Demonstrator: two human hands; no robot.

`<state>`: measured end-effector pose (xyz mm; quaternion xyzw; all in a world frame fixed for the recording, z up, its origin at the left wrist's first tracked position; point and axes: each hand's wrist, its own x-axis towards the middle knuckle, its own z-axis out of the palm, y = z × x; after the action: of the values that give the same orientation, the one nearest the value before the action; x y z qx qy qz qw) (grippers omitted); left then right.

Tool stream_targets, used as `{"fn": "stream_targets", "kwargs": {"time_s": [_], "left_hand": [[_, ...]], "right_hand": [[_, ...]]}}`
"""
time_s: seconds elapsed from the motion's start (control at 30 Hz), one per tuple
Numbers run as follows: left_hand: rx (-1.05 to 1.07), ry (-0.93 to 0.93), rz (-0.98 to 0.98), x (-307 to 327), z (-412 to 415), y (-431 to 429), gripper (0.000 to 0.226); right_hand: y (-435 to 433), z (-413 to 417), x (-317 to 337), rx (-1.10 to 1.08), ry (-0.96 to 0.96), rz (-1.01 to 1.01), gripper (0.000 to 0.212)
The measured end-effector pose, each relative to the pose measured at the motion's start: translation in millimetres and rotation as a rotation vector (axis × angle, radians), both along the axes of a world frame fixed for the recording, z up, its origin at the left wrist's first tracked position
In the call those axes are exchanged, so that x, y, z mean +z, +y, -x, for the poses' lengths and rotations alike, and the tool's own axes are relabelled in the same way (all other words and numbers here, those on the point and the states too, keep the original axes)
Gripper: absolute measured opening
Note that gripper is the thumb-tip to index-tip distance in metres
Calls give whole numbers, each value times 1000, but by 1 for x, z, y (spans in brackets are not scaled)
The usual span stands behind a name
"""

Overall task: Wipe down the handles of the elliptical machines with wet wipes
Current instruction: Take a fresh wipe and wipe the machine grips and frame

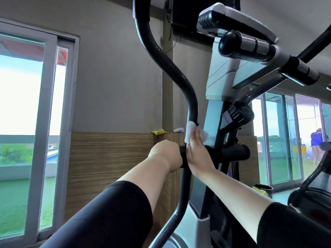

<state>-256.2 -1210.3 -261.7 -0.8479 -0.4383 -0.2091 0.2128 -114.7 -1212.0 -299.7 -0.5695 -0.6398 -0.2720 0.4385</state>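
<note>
— Gripping the curved glossy black tubular handle (179, 74), the left hand (165, 155) is a tight fist right at a matte black band (183, 156) on the bar. Its fingers are tucked round the far side, so only the back of the hand shows.

— ok, and the other one?

— The right hand (197, 153) sits just beside it, fingers stretched up fairly straight, pressing a crumpled white wet wipe (190, 133) onto that same handle, just above the band. The thumb is hidden, so I can't tell if it hooks round the tube.

— wipe wrapped all the way round?

— Can't tell, the back of the bar is out of sight. One corner flaps free on the right.

— what else is in shot?

— Black sleeves (116, 217) on both arms, and the grey plastic console (223, 77) seen from below. Up top is a short fixed grip with a black end cap and silver bands (247, 45). The handle's top end runs out of frame. On the wood-grain wall ledge (107, 135) behind there's something small and yellow (159, 131) and a white lump (179, 129), both too blurry to name. There's a tall grey-framed window (26, 104) on the left and a blurry figure in blue (316, 140) far right.
</note>
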Motion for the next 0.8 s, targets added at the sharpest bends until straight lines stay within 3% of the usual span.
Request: {"fn": "stream_targets", "kwargs": {"time_s": [0.13,0.33,0.43,0.5,0.57,0.67,0.7,0.8], "left_hand": [[-39,-34,15,-2,0,4,19],[-64,-61,23,-1,0,8,13],[-76,-67,26,-6,0,11,17],[-72,-71,34,-6,2,12,36],[-53,-49,12,-8,3,11,45],[-38,18,-54,-12,-1,9,45],[-39,42,-73,-12,-2,9,45],[-44,-8,-69,-12,-1,11,46]], "right_hand": [[14,6,19,106,317,-36,60],[-1,10,-5,122,306,-44,53],[-6,2,-6,323,568,-20,41],[-7,-4,11,422,767,17,41],[1,-13,39,504,952,46,51],[27,-38,86,567,1043,77,110],[25,-35,101,605,1072,53,111],[11,-13,122,684,1110,-112,53]]}}
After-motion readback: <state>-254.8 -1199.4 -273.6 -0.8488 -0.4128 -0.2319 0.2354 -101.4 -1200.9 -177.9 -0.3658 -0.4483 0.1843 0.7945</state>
